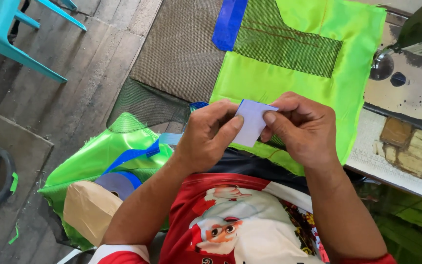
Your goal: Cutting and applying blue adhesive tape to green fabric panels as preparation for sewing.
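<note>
Here the left hand [210, 137] and the right hand [303, 128] meet above the person's lap, both pinched on a small pale blue-white fabric patch [251, 121]. The left thumb and forefinger close on the patch's left edge; the right thumb presses its upper right corner, with the other right fingers curled behind it, so both hands grip the same piece. The patch is held in the air, just in front of the near edge of a neon green fabric panel [289, 80] that hangs over the front edge of the sewing table [406, 151]. A dark mesh pocket [289, 46] is stitched onto the panel near the table's far left side, and a blue strip [228, 22] runs beside it. At the table's far right corner stands what looks like part of a sewing machine [418, 29], though only a little of it shows. To the person's left, off the table, lies a heap of more green fabric [98, 156] with blue tape [130, 155] across it, a roll of blue trim [118, 183] and a tan paper parcel [89, 208]. A turquoise plastic chair [6, 29] stands on the wooden floor [89, 63].
</note>
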